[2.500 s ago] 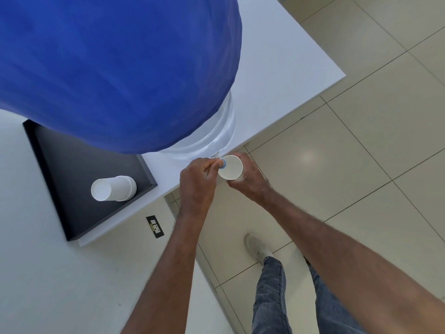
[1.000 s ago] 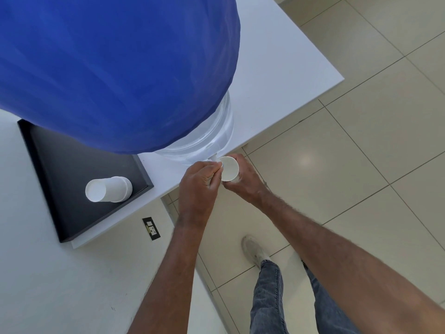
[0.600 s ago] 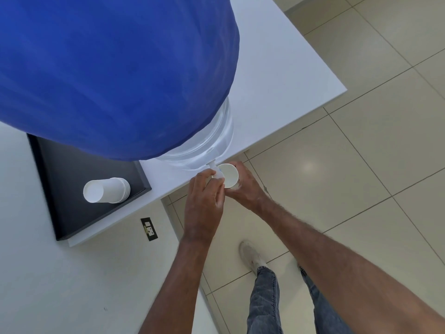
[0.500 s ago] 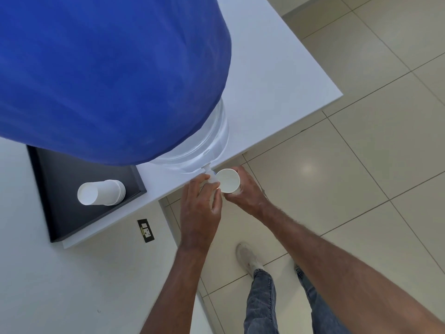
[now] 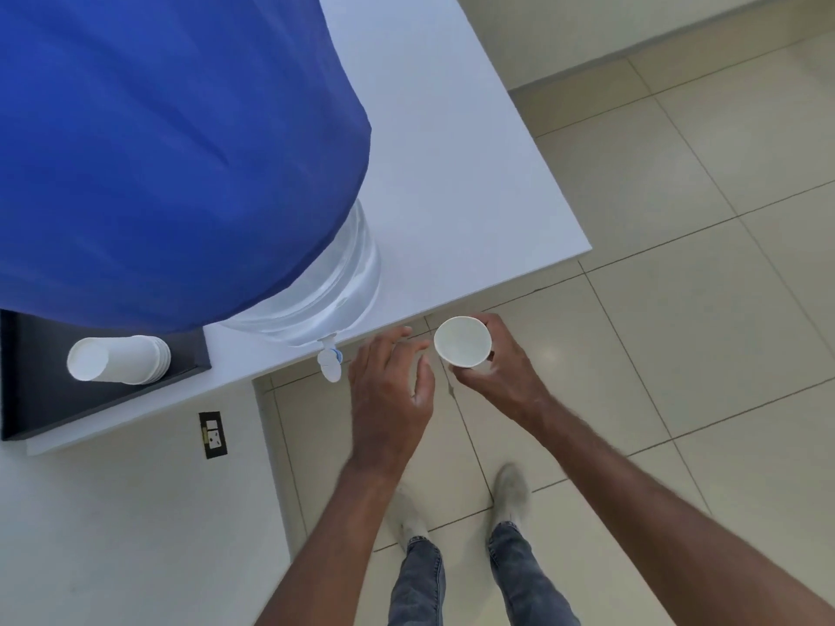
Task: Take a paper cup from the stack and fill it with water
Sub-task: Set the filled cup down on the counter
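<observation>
My right hand (image 5: 499,377) grips a white paper cup (image 5: 462,342), upright, mouth up, to the right of the white tap (image 5: 329,364) and apart from it. My left hand (image 5: 391,390) hovers between tap and cup with fingers spread, holding nothing. The tap sticks out from the clear base of a big water jug with a blue cover (image 5: 171,151). The stack of paper cups (image 5: 118,359) lies on its side on a black tray (image 5: 40,399). Whether the cup holds water I cannot tell.
The jug and tray stand on a white counter (image 5: 452,173) whose front edge runs just behind my hands. Below are beige floor tiles (image 5: 677,309), my jeans and shoes, and a wall socket (image 5: 212,435) on the white panel under the counter.
My left hand let go of the tap and drew back, fingers spreading. My right hand carried the cup rightward, out from under the tap.
</observation>
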Demonstrator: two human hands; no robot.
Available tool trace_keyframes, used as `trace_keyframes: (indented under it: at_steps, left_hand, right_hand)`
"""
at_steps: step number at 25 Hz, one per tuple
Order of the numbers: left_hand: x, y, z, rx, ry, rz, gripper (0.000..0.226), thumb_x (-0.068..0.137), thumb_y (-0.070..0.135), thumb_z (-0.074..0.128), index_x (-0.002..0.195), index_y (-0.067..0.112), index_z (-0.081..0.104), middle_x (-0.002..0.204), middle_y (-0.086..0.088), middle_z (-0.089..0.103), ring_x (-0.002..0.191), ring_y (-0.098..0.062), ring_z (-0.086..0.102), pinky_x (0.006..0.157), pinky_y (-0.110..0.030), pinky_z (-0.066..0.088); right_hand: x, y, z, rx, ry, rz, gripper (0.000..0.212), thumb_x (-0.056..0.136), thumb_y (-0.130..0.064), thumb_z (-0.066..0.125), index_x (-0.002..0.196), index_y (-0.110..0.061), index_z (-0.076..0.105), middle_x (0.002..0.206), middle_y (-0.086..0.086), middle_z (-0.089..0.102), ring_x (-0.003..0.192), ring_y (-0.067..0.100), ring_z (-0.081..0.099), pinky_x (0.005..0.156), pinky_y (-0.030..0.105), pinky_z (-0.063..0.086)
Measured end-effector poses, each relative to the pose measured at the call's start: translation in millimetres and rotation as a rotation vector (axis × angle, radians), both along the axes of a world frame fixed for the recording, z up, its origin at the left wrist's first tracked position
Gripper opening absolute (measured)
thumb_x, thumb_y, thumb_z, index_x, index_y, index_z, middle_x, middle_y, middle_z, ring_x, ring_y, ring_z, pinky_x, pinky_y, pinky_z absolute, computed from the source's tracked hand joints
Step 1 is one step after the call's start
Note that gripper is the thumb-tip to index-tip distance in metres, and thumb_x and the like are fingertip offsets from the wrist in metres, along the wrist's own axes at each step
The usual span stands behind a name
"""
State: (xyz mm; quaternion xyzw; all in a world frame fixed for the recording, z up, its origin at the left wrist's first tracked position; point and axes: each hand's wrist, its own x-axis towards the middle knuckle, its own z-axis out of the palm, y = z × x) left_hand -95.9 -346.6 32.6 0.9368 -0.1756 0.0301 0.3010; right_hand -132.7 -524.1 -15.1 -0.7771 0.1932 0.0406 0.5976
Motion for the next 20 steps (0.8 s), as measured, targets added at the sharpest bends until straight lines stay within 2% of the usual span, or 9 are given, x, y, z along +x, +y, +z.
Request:
trace_keyframes:
  at_steps: [2,8,10,12,13,20]
  left_hand:
    - [9,-22,-5,-0.045,0.050,-0.002,0.024,0.091,0.013,0.066,0.115,0.016,0.070,0.125,0.000,0.065,0.122,-0.018,0.055,0.110,-0.036,0.043]
    - [52,-68,-19,-0.090,0.190,0.046,0.032,0.093,0.015,0.064,0.124,0.017,0.063,0.132,0.003,0.062,0.125,-0.017,0.050,0.107,-0.035,0.045]
    - [68,-77,-22,-0.073,0.201,0.052,0.032,0.094,0.020,0.063,0.126,0.019,0.061,0.132,0.007,0.060,0.123,-0.015,0.050,0.102,-0.033,0.047]
    - [85,-84,-27,-0.054,0.202,0.046,0.034,0.095,0.024,0.062,0.129,0.021,0.058,0.134,0.009,0.059,0.125,-0.014,0.049,0.099,-0.032,0.048]
    - [95,-87,-30,-0.046,0.203,0.043,0.034,0.095,0.025,0.061,0.129,0.022,0.057,0.135,0.009,0.058,0.127,-0.014,0.048,0.098,-0.031,0.048]
    - [136,-99,-48,0.018,0.157,0.023,0.045,0.094,0.026,0.063,0.137,0.017,0.053,0.144,0.002,0.055,0.136,-0.019,0.045,0.106,-0.033,0.045]
  right_hand:
    - [9,-27,14,-0.015,-0.025,-0.002,0.058,0.079,-0.028,0.082,0.127,-0.036,0.053,0.124,-0.012,0.064,0.116,0.011,0.061,0.093,0.027,0.052]
    - [55,-88,31,-0.022,-0.048,-0.076,0.060,0.080,-0.023,0.082,0.129,-0.037,0.051,0.120,-0.017,0.064,0.109,0.009,0.064,0.088,0.030,0.055]
    - [73,-101,29,-0.025,-0.049,-0.102,0.061,0.080,-0.021,0.083,0.130,-0.035,0.051,0.120,-0.017,0.064,0.112,0.009,0.063,0.086,0.023,0.055]
    - [92,-111,27,-0.043,-0.039,-0.117,0.062,0.079,-0.024,0.083,0.130,-0.036,0.050,0.120,-0.019,0.064,0.112,0.001,0.062,0.081,0.010,0.050]
    - [101,-115,25,-0.053,-0.029,-0.122,0.063,0.079,-0.026,0.083,0.131,-0.037,0.050,0.120,-0.021,0.064,0.111,-0.002,0.061,0.080,0.007,0.048]
    - [147,-125,11,-0.096,-0.024,-0.129,0.066,0.079,-0.031,0.084,0.135,-0.032,0.049,0.120,-0.020,0.063,0.113,0.011,0.064,0.089,0.024,0.052]
